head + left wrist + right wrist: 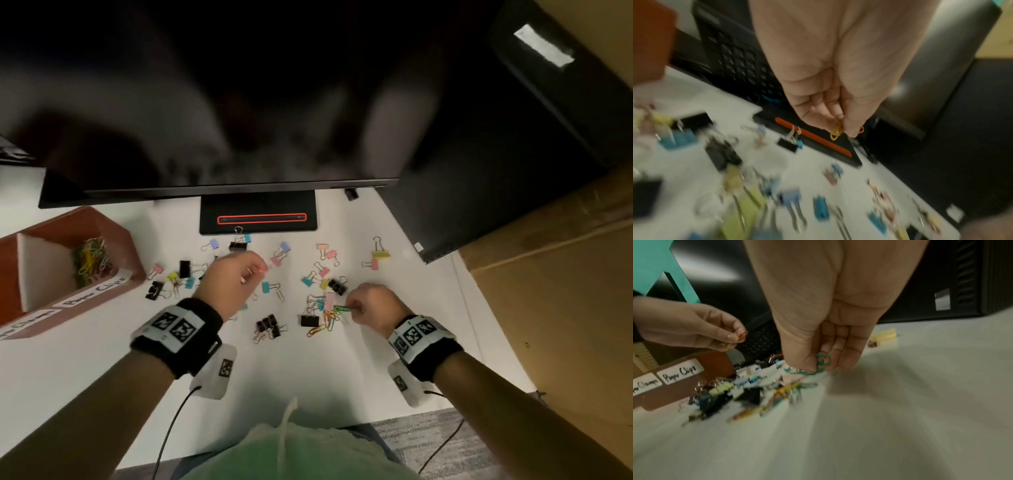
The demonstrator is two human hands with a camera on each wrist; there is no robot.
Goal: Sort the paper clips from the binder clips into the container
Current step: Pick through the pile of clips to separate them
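Coloured and black binder clips (267,287) lie scattered over the white desk (102,359), with a small heap of paper clips (329,322) near the middle. My left hand (253,272) hovers above the clips and pinches a few paper clips (837,132), yellow and orange. My right hand (354,306) is down at the heap, its fingers pinching green paper clips (819,365). A brown container (113,240) with a divider stands at the left; its "Paper Clips" compartment holds a pile of paper clips (91,262).
A monitor (219,102) overhangs the back of the desk, its black stand base (258,216) just behind the clips. A black computer tower (496,154) stands at the right, with brown cardboard (565,291) beyond it. The desk's front edge is near my body.
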